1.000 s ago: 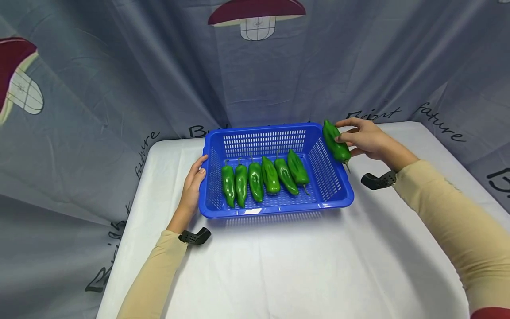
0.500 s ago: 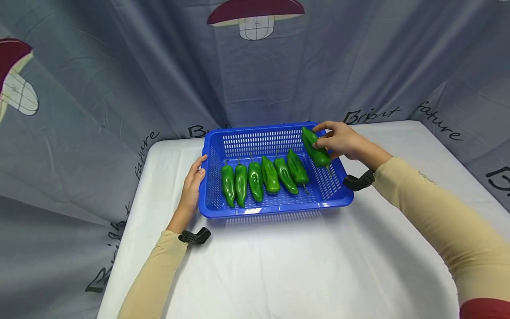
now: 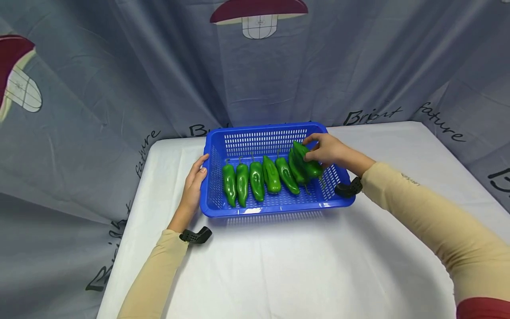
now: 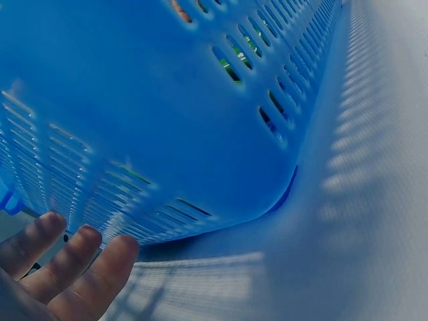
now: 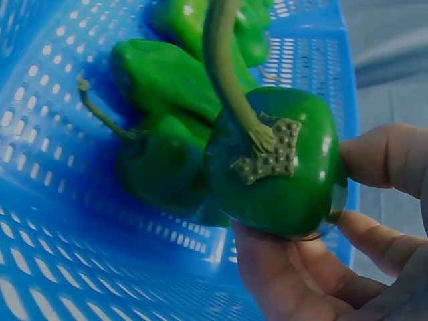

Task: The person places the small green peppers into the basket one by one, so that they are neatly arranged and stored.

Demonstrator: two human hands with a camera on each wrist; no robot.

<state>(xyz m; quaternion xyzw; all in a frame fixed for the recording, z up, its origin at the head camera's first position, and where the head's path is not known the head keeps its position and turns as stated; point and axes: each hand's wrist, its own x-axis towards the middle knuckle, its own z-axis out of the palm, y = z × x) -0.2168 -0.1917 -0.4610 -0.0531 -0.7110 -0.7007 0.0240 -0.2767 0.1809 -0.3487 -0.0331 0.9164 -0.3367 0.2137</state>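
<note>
My right hand grips a glossy green pepper between thumb and fingers, inside the right part of the blue basket. Its stem points toward the right wrist camera. It overlaps the rightmost lying pepper, with its narrow end toward the back. Several more green peppers, such as the leftmost pepper, lie side by side on the basket floor. At the basket's left rim, my left hand holds on with thumb and forefinger; its other fingers show beside the slotted outer wall.
The basket stands on a white cloth-covered table. Grey printed curtain hangs behind and along both sides. Black wrist cameras sit on both wrists, the right one overlapping the basket's right rim.
My right hand has carried the pepper leftward from over the basket's right rim and down beside the rightmost lying pepper. My left hand has stayed at the left rim.
</note>
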